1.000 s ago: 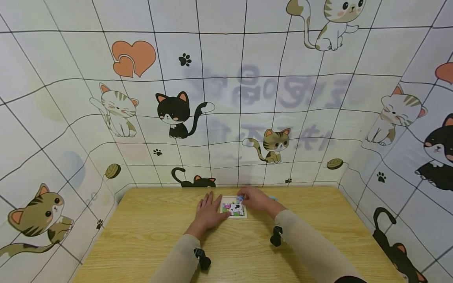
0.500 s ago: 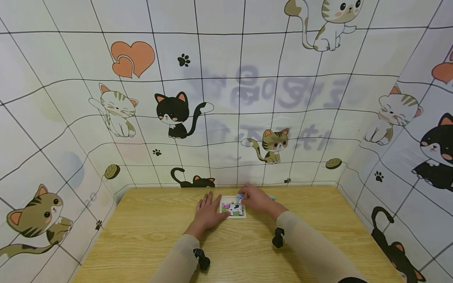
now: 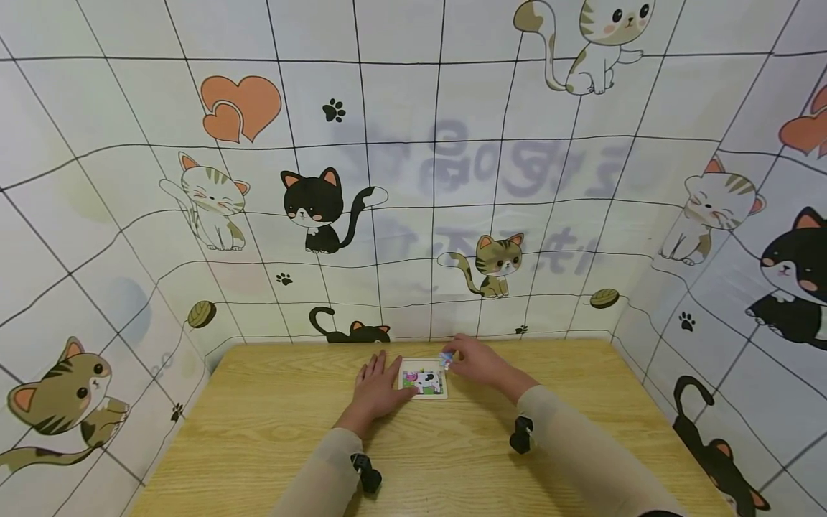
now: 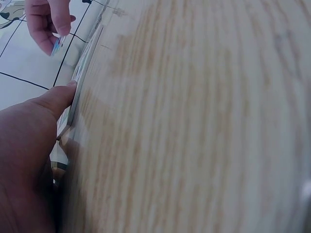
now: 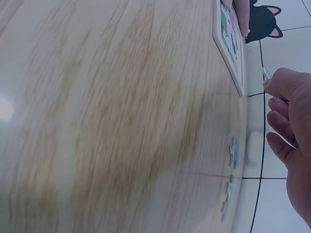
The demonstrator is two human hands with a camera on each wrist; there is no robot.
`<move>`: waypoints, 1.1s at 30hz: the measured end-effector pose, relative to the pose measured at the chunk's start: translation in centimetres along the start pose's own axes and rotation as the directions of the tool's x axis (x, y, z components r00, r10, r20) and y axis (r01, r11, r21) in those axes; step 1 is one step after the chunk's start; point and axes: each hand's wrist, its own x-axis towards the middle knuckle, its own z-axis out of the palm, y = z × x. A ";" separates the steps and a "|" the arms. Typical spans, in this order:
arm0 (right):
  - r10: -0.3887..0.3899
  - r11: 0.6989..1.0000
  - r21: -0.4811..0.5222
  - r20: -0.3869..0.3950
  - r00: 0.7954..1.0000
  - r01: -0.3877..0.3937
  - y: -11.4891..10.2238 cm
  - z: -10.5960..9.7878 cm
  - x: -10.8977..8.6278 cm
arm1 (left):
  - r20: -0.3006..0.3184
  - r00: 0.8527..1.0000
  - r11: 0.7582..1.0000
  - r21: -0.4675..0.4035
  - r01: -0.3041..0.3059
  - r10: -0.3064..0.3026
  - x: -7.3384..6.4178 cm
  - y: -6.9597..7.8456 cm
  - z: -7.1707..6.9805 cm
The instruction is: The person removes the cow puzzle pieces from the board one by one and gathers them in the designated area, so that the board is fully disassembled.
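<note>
A small framed jigsaw puzzle board (image 3: 431, 396) with a cow picture lies flat near the table's back edge. My left hand (image 3: 377, 390) rests beside it on the left, fingers spread, its thumb (image 4: 60, 97) touching the board's edge. Just off the board's upper right corner, my right hand (image 3: 479, 365) pinches a small blue-and-white puzzle piece (image 3: 446, 360) between thumb and fingers. The right wrist view shows that piece raised above the table, largely hidden by the fingers. The board's upper part is a pale bare strip.
Two loose puzzle pieces, one (image 5: 234, 151) nearer the board and another (image 5: 227, 198) farther off, lie on the wooden table (image 3: 291, 431) by its back edge. Behind the table hangs a cat-patterned cloth (image 3: 407, 179), with more of it at both sides.
The right hand has drawn the puzzle piece away from the board's upper right corner, rightward and slightly up. My left hand stays beside the board. The head view has turned slightly right.
</note>
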 end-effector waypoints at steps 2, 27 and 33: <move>-0.004 1.000 -0.004 -0.004 1.000 0.004 0.2 -0.2 -0.3 | -0.002 1.000 1.000 0.000 -0.003 0.003 0.0 -0.1 0.0; 0.009 0.999 -0.040 -0.051 0.999 -0.011 2.1 -3.6 -3.8 | 0.004 1.000 1.000 -0.001 -0.002 0.002 -0.3 0.2 -0.3; 0.043 0.998 -0.043 -0.063 0.997 -0.045 3.1 -4.0 -4.7 | 0.002 1.000 1.000 0.000 0.000 0.000 -0.3 0.2 -0.2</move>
